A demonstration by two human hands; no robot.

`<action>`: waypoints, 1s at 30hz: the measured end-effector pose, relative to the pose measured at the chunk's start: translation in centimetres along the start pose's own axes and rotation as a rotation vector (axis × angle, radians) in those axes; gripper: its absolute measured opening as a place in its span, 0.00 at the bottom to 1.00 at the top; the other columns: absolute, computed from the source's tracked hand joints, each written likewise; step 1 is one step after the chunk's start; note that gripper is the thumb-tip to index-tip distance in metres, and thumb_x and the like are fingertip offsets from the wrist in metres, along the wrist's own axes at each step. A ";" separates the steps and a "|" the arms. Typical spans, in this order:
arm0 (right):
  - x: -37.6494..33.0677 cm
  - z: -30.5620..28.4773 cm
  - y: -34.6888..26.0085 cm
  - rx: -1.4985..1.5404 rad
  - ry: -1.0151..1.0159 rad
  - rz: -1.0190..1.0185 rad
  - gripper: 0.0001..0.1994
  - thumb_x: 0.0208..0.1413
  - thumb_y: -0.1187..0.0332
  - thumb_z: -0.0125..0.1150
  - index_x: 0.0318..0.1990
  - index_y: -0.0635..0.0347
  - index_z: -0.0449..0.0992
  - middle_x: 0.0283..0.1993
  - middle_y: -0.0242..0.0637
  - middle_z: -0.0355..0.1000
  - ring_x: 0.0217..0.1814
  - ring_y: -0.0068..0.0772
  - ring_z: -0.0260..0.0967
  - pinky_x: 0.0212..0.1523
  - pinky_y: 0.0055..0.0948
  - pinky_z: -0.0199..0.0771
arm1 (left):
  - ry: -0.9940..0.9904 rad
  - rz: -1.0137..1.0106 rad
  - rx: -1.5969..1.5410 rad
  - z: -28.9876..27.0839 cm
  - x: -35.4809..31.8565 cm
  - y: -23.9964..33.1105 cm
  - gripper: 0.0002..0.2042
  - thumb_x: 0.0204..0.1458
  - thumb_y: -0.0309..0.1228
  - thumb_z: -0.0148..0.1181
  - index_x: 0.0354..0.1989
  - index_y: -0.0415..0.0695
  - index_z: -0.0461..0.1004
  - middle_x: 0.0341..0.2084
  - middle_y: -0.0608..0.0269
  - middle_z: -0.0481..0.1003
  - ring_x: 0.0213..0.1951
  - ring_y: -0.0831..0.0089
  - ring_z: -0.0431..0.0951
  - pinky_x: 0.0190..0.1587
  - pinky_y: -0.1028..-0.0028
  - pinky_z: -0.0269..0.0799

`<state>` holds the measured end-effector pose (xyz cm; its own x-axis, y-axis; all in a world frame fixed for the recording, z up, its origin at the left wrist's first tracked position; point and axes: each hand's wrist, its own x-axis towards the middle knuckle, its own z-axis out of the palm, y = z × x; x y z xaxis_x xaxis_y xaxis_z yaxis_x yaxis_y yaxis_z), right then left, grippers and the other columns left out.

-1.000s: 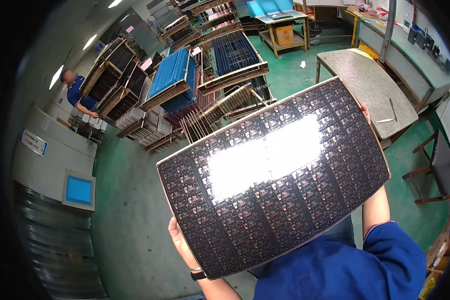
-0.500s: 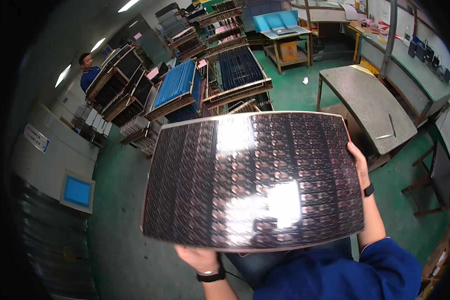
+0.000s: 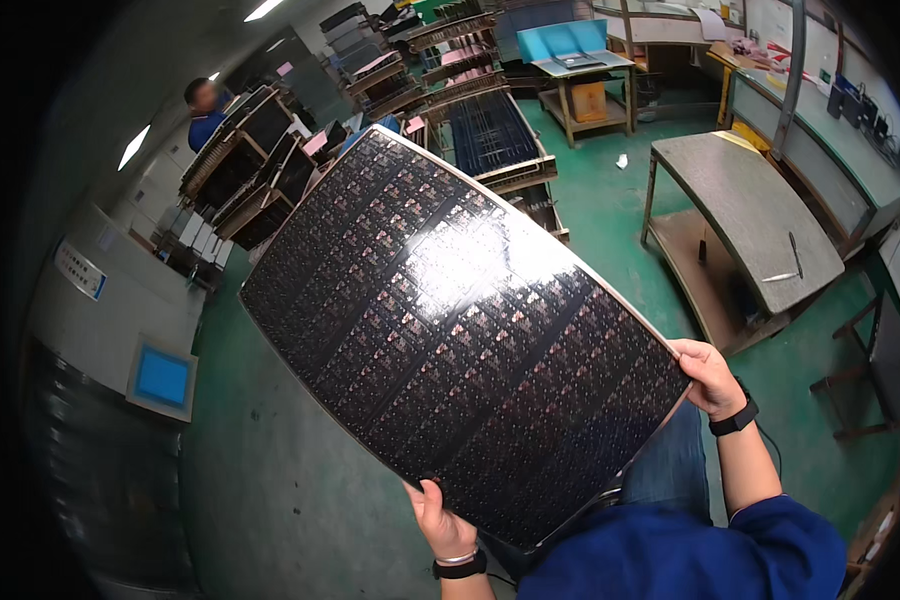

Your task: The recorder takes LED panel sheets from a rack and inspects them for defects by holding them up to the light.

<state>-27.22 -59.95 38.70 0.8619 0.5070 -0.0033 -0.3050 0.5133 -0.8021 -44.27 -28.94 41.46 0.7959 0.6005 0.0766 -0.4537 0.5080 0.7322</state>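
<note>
Held dark panel [image 3: 450,330] hides racks [image 3: 470,130]; grey table [image 3: 760,210] stands right.

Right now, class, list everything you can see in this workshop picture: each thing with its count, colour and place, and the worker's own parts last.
circuit panel: one, dark and glossy with a light glare, held up in the centre
rack trolleys: several, loaded with dark panels, upper centre and upper left
grey workbench: one, on the right, a small tool lying on it
blue-topped table: one, at the top
machine with blue screen: one, pale grey, on the left
other person: one, blue top, upper left
floor: green
left hand: grips the panel's lower edge, dark wristband
right hand: grips the panel's right corner, dark wristband
</note>
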 end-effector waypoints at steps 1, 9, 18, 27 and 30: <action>-0.2 -0.1 -0.2 0.001 0.013 0.001 0.22 0.53 0.67 0.58 0.52 0.73 0.65 0.47 0.43 0.70 0.48 0.29 0.69 0.51 0.28 0.68 | 0.012 -0.007 0.002 -0.3 -0.1 0.0 0.26 0.56 0.29 0.48 0.62 0.43 0.49 0.57 0.58 0.59 0.55 0.64 0.63 0.59 0.63 0.57; -1.8 -0.1 -1.2 -0.098 -0.096 0.104 0.23 0.52 0.67 0.59 0.52 0.74 0.65 0.47 0.44 0.70 0.47 0.28 0.69 0.50 0.26 0.67 | 0.044 -0.034 0.030 -0.4 -0.3 0.1 0.29 0.53 0.30 0.52 0.62 0.40 0.49 0.56 0.57 0.61 0.54 0.65 0.64 0.59 0.66 0.57; -1.8 -1.2 -0.9 -0.148 -0.146 0.122 0.24 0.53 0.65 0.58 0.52 0.74 0.65 0.48 0.44 0.70 0.48 0.29 0.69 0.51 0.27 0.67 | 0.013 -0.046 0.014 -1.0 -0.1 0.4 0.24 0.57 0.28 0.45 0.62 0.41 0.49 0.54 0.54 0.62 0.52 0.63 0.67 0.54 0.64 0.65; 2.8 4.0 -0.9 -0.007 -0.164 0.066 0.30 0.50 0.70 0.58 0.60 0.69 0.55 0.58 0.42 0.61 0.57 0.29 0.61 0.58 0.29 0.59 | -0.146 -0.106 0.141 0.4 1.4 1.7 0.24 0.61 0.41 0.34 0.62 0.41 0.50 0.55 0.55 0.61 0.52 0.64 0.66 0.54 0.64 0.64; 3.2 5.0 -0.4 0.126 -0.119 0.028 0.29 0.50 0.71 0.58 0.59 0.69 0.54 0.57 0.42 0.62 0.56 0.29 0.62 0.58 0.29 0.59 | -0.101 -0.081 -0.013 2.7 1.8 2.0 0.28 0.61 0.49 0.26 0.64 0.44 0.47 0.58 0.55 0.58 0.54 0.64 0.65 0.55 0.64 0.63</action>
<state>-26.34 -55.07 41.95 0.8006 0.5969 0.0526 -0.3830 0.5772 -0.7212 -42.70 -28.54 44.91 0.8661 0.4924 0.0860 -0.3912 0.5607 0.7298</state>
